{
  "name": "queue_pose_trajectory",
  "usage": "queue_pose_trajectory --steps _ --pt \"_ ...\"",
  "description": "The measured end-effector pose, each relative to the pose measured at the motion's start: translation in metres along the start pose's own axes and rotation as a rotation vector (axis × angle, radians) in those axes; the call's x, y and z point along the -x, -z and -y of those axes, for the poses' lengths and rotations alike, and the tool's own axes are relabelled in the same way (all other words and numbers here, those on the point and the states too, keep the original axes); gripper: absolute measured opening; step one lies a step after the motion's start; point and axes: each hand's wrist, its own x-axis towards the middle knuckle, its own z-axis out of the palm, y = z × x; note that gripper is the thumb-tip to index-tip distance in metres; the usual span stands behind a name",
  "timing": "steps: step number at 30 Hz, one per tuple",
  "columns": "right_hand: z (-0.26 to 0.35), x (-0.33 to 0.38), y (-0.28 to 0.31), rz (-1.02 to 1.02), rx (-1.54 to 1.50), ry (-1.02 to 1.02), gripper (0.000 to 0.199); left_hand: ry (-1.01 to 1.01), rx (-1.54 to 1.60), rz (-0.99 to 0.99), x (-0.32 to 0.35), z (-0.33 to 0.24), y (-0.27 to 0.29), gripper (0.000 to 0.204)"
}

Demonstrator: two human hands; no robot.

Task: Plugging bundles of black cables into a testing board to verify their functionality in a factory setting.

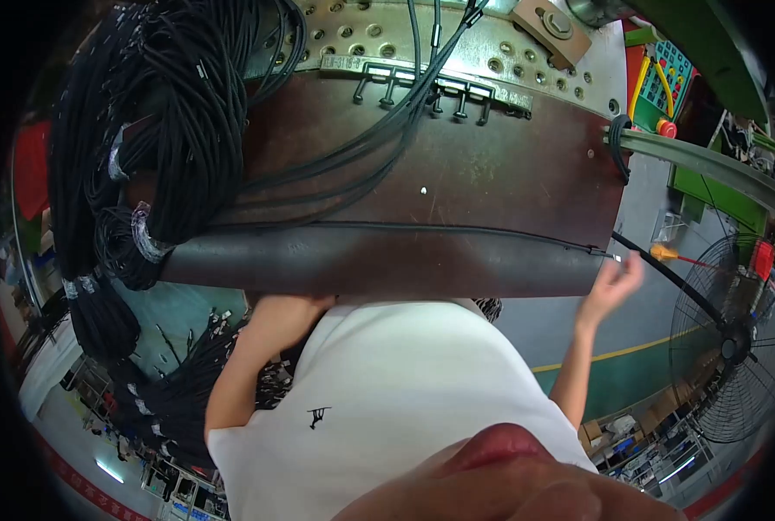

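Note:
A thin black cable (440, 227) runs across the brown work board (492, 174), along its near part. The cable's right end carries a small black sleeve and a silvery tip, reaching past the board's right edge. My right hand (615, 285) is at that tip, thumb and fingers curled about it; slight blur softens the fingers. Close to my body, my left hand (290, 318) sits at the board's near edge, its fingers hidden beneath the edge. Several other black cables (353, 161) sweep from a clamp bar (422, 85) towards the left.
Big bundles of black cable (166, 130) hang at the left, tied with clear wrap. A perforated metal plate (526, 61) lies behind the board. A black fan (726, 343) stands at the right, below a green metal rail (709, 156). Pliers with yellow handles (639, 87) are at the far right.

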Motion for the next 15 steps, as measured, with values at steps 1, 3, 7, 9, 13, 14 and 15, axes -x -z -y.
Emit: queue_pose_trajectory --steps 1,3,7,9,13,14,15 --pt "0.001 0.029 -0.011 0.180 -0.035 -0.067 0.037 -0.012 -0.167 -0.293 -0.009 0.025 -0.022 0.020" --pt "-0.059 0.075 -0.031 0.463 0.144 0.203 0.034 0.121 -0.123 -0.448 -0.016 0.036 -0.027 0.023" --pt "-0.057 0.077 -0.051 0.450 0.166 0.351 0.012 0.096 -0.147 -0.519 -0.023 0.060 -0.043 0.024" --pt "-0.043 0.069 -0.054 0.417 0.046 0.270 0.013 0.154 -0.227 -0.431 -0.031 0.075 -0.052 0.024" --pt "-0.042 0.065 -0.055 0.411 0.052 0.323 0.013 0.033 -0.239 -0.645 -0.031 0.066 -0.051 0.023" --pt "-0.042 0.067 -0.055 0.377 0.041 0.319 0.013 0.034 -0.242 -0.636 -0.034 0.068 -0.054 0.023" --pt "-0.038 0.070 -0.056 0.342 0.028 0.311 0.014 0.034 -0.249 -0.625 -0.036 0.070 -0.053 0.023"
